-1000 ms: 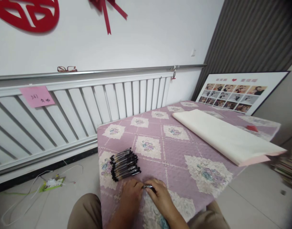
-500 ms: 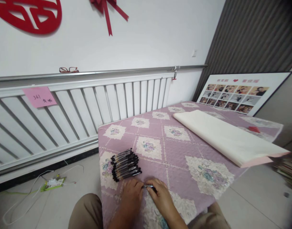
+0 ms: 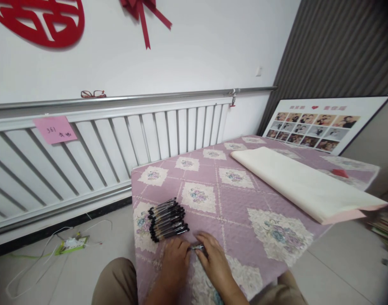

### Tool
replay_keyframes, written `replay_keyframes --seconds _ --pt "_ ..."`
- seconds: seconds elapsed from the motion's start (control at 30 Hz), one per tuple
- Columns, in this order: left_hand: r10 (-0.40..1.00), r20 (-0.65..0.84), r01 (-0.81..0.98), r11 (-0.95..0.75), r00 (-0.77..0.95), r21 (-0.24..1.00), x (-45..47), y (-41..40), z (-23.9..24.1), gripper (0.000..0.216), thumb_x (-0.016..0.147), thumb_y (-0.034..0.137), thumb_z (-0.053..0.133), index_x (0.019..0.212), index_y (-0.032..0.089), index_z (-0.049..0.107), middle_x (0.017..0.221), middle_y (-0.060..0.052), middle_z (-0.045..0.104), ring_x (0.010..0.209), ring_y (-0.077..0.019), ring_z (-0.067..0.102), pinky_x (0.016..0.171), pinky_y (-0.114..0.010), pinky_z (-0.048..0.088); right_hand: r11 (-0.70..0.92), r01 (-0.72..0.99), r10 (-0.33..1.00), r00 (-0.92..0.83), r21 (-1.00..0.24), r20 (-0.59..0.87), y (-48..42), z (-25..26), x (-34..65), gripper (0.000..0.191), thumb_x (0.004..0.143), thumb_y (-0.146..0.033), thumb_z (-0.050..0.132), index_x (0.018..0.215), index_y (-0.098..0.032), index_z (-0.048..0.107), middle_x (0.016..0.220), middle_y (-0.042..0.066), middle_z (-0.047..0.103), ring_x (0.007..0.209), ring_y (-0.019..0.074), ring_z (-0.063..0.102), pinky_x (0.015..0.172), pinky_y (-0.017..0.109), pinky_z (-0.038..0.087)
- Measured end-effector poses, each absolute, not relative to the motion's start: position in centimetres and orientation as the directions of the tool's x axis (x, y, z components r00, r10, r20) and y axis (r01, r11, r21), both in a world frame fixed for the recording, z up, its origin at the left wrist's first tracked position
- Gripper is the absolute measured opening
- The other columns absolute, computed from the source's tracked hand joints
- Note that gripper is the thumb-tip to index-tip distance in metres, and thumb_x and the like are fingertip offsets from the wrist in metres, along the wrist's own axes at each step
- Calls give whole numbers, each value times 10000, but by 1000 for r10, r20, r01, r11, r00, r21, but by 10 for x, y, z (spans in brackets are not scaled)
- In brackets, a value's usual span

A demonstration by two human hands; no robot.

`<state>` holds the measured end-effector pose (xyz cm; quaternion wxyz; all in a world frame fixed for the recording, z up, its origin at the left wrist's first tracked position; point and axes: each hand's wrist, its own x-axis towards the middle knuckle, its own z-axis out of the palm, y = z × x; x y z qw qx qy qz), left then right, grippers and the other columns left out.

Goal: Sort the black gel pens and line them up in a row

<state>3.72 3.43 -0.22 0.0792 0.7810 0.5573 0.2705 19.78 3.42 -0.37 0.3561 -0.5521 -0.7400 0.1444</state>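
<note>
Low over the near part of the table, a pen (image 3: 197, 247) lies crosswise between my two hands. My left hand (image 3: 176, 257) is closed on its left end, with the fingertips hiding that end. My right hand (image 3: 211, 256) pinches the other end between thumb and fingers. A pile of several black pens with clear barrels (image 3: 168, 220) rests just beyond my left hand, laid side by side near the table's left edge.
A purple floral cloth covers the table (image 3: 233, 203). A large folded cream sheet (image 3: 301, 182) lies on the right, before a framed photo board (image 3: 311, 127). A white radiator (image 3: 168, 131) lines the wall. A power strip (image 3: 71, 245) sits on the floor.
My right fingers have shifted slightly on the pen and spread a little. The pile of pens has not changed, and the view has moved very slightly.
</note>
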Motion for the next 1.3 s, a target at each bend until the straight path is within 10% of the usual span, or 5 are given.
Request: replay_keyframes --seconds 1.0,1.3 --pt "947 268 876 -275 176 396 39 35 1 183 822 135 483 856 249 622 895 -4 592 896 -192 511 849 -342 346 311 784 920 -107 -537 376 38 -11 195 446 764 -169 519 1209 -204 531 1202 104 587 1145 275 507 976 466 407" --pt "931 326 850 -301 165 431 39 34 0 181 820 127 501 893 249 613 882 1 618 909 -194 520 872 -362 327 311 690 937 -106 -654 334 35 1 197 131 801 -242 523 902 -226 605 977 62 657 964 235 587 873 396 442"
